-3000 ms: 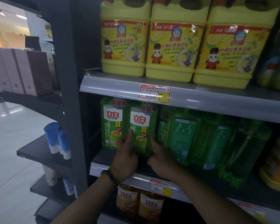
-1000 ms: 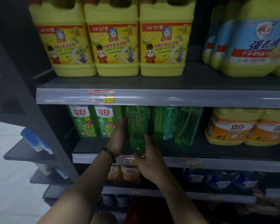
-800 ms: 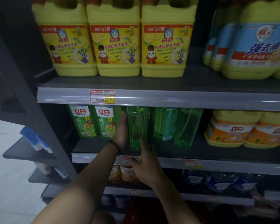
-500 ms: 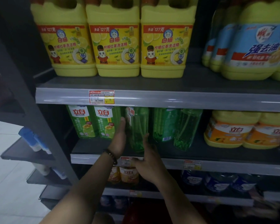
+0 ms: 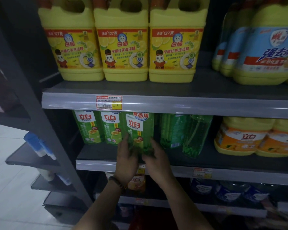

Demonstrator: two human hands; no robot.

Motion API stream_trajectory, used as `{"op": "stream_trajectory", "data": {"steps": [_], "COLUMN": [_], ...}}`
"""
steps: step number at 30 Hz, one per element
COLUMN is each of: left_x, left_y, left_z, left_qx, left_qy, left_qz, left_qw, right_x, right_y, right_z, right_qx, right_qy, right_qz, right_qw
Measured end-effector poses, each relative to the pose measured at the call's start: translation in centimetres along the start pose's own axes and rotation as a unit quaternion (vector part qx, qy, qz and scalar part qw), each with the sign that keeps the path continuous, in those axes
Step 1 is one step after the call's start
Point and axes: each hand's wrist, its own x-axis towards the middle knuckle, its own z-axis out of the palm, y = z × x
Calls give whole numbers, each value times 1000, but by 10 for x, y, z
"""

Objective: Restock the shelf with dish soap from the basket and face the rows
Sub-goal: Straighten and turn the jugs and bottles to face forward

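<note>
On the middle shelf (image 5: pixel 106 153) stands a row of green dish soap bottles. The third green bottle (image 5: pixel 138 127) shows its white front label and stands near the shelf's front edge. My left hand (image 5: pixel 127 157) grips its lower left side and my right hand (image 5: pixel 154 156) grips its lower right side. Left of it, two green bottles (image 5: pixel 98 128) face forward with labels showing. To its right, one green bottle (image 5: pixel 170 130) shows its back label and another (image 5: pixel 196 135) stands turned sideways. The basket is not in view.
Three yellow jugs (image 5: pixel 123 44) and blue-labelled jugs (image 5: pixel 264 52) fill the shelf above. Orange-labelled yellow jugs (image 5: pixel 243 138) sit at the right of the middle shelf. Orange bottles (image 5: pixel 138 181) and dark blue ones (image 5: pixel 226 191) stand below. A side rack (image 5: pixel 33 156) holds blue-capped tubes.
The third green bottle has been turned from side-on to label-forward between my hands. Both hands have slid down to its base. Three seconds ago they held the second bottle.
</note>
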Motion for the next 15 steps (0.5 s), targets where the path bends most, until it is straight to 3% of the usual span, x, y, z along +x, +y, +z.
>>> {"op": "stream_trajectory", "data": {"steps": [5,15], "left_x": [-6,8], "left_y": [14,21], "left_z": [1,3], "left_qx": [24,98], "left_qy": [22,-24], "left_qz": [-9,-10], "left_qw": [999,995], "right_x": [13,41], "right_y": [-9,-15], "right_z": [-6,-13], "right_qx": [-56,-124], "right_qy": [-49,-85], "right_qz": [13,15], "right_qw": [997,989]}}
